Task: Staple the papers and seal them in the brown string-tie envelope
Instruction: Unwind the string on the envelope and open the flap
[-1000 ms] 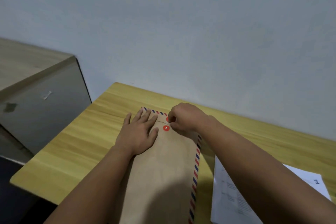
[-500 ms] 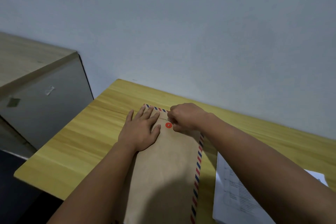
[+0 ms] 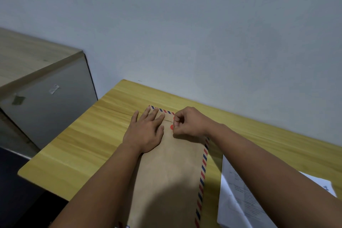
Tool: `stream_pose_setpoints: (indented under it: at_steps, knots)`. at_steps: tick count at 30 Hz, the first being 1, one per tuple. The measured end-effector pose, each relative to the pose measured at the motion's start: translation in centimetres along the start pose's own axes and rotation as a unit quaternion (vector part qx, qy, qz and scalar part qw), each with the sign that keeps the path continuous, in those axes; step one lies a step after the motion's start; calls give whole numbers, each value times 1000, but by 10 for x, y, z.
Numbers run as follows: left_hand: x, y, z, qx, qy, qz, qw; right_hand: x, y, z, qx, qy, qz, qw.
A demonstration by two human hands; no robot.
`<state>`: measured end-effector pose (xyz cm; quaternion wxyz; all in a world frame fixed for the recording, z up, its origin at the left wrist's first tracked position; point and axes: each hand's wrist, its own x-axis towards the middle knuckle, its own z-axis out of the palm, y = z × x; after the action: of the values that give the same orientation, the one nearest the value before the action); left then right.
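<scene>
A brown envelope (image 3: 172, 168) with a red-and-blue striped border lies lengthwise on the yellow wooden table (image 3: 77, 146). Its flap is folded down at the far end. My left hand (image 3: 146, 131) lies flat on the upper left part of the envelope, fingers straight, pressing it down. My right hand (image 3: 187, 124) is curled at the flap, its fingertips pinching the thin string beside the red closure disc (image 3: 172, 126). A second red disc is mostly hidden under my right fingers. The string itself is too thin to follow.
White printed sheets (image 3: 238, 196) lie on the table right of the envelope, partly under my right forearm. A grey cabinet (image 3: 46, 105) with a wooden top stands left of the table. A plain wall runs behind the table's far edge.
My right hand has shifted slightly around the red discs while pinching the string, and now covers part of the lower disc. My left hand stays flat on the envelope.
</scene>
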<state>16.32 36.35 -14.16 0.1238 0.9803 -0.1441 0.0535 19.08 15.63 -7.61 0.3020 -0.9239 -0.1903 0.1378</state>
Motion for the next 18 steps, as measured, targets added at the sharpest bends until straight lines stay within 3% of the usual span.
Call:
stream_pose_setpoints:
  at_steps: [6,8,11,16,18]
  knots:
    - [0,-1,0,15,-13,4,1000,16,-15,15,177,74,35,981]
    - [0,-1,0,14,-9,6,1000,22,-18,13,269,114,78,953]
    - [0,-1,1,15,-7,5,1000,25,-22,3,427,139,152,880]
    - [2,-1,1,17,-13,0,1000,21,-9,-12,471,142,190,850]
    - [1,-1,0,18,-16,-1,1000,19,-4,-20,457,156,199,853]
